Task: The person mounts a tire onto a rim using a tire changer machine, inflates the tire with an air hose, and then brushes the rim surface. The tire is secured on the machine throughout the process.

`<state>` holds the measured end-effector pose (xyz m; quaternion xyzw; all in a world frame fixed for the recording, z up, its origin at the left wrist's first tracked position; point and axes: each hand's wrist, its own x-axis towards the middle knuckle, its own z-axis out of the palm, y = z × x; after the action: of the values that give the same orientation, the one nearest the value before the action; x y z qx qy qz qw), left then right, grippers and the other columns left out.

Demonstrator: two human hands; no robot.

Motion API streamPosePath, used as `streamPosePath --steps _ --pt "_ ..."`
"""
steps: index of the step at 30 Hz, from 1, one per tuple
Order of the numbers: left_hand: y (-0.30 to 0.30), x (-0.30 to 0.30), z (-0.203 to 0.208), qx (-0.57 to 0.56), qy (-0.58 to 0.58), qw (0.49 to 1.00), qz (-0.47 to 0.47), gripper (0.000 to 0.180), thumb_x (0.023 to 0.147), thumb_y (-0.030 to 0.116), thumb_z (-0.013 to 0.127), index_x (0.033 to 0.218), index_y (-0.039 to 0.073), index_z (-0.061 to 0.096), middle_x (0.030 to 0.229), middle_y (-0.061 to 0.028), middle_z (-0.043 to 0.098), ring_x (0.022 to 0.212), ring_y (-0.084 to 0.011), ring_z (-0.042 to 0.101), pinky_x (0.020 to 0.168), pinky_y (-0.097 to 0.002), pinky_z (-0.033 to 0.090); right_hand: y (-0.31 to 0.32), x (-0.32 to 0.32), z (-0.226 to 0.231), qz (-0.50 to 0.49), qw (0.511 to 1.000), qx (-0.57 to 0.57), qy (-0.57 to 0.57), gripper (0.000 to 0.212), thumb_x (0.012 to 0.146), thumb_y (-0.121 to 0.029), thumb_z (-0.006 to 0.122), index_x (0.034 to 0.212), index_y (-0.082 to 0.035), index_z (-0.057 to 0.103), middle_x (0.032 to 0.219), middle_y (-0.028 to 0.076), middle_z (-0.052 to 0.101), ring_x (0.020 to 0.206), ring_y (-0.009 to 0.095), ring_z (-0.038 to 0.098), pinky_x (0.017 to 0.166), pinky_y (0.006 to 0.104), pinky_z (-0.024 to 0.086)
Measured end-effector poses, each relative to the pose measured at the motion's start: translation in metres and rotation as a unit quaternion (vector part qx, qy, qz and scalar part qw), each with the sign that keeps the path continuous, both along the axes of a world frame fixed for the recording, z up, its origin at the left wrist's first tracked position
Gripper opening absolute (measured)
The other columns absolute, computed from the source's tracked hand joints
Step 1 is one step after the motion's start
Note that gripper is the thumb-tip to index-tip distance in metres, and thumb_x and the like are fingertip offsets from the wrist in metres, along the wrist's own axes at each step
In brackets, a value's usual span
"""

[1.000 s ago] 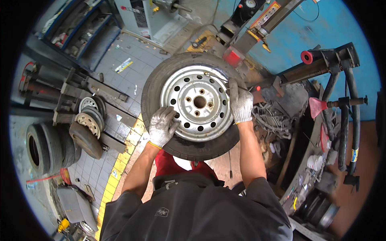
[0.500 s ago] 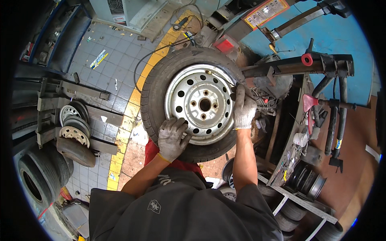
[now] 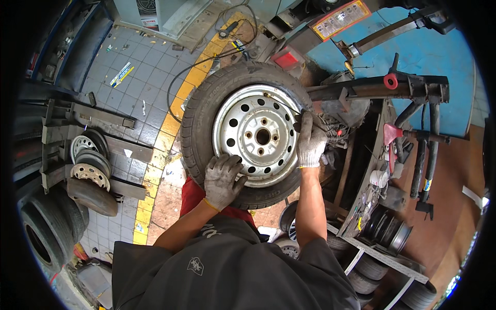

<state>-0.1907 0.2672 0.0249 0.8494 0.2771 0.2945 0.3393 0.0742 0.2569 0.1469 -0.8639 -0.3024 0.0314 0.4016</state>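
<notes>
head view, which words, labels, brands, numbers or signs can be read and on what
I don't copy wording; here's where it stands:
Tyre sidewall: raised characters, mostly unclear
Orange-bordered sign: print too small
Dark shirt: white lettering, partly hidden; shield emblem
Blue, white and yellow strip on floor tiles: blurred
Grey cabinet: small sticker, unreadable

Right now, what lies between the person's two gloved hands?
In the head view, the lower right part of the silver wheel rim, with its round holes, lies between the left hand and the right hand.
</notes>
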Motion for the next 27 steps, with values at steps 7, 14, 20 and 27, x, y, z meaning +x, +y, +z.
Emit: streamPosePath --steps 7,14,20,27 --pt "0.001 -0.001 -0.001 -0.008 -0.007 1.0 0.003 0.053 0.08 0.025 0.087 0.127 0.015 0.064 0.141 -0.0061 0.062 0.134 -0.0326 0.055 0.113 -0.054 0.043 -0.006 0.011 -0.004 -0.033 0.998 -0.057 0.007 0.042 0.107 -0.034 0.066 0.115 0.006 0.078 0.108 0.024 0.08 0.097 0.032 0.078 0.089 0.0374 0.057" --pt "0.05 0.034 0.014 0.067 -0.049 0.995 0.05 0.05 0.088 0.03 0.081 0.134 0.013 0.069 0.135 -0.0055 0.066 0.126 -0.0288 0.06 0.112 -0.0469 0.047 0.005 0.014 0.005 0.041 0.986 -0.136 -0.085 0.043 0.11 -0.037 0.06 0.108 0.0 0.081 0.097 0.021 0.079 0.088 0.033 0.078 0.082 0.0391 0.059" --pt "0.097 0.169 -0.012 0.058 0.086 0.994 -0.045 0.064 0.107 0.044 0.062 0.161 0.013 0.046 0.144 -0.0132 0.065 0.128 -0.027 0.066 0.109 -0.0419 0.054 0.013 0.031 0.008 0.15 0.975 -0.127 -0.1 0.033 0.11 -0.03 0.06 0.113 -0.002 0.078 0.096 0.021 0.078 0.088 0.036 0.077 0.082 0.0426 0.059" --pt "0.12 0.229 0.003 0.064 0.09 0.982 -0.152 0.04 0.106 0.022 0.059 0.144 0.013 0.064 0.128 -0.0117 0.076 0.117 -0.0279 0.073 0.1 -0.0405 0.058 -0.003 0.018 0.013 0.112 0.992 0.055 0.028 0.059 0.101 -0.027 0.069 0.148 0.006 0.056 0.113 0.017 0.074 0.094 0.028 0.074 0.082 0.0417 0.06"
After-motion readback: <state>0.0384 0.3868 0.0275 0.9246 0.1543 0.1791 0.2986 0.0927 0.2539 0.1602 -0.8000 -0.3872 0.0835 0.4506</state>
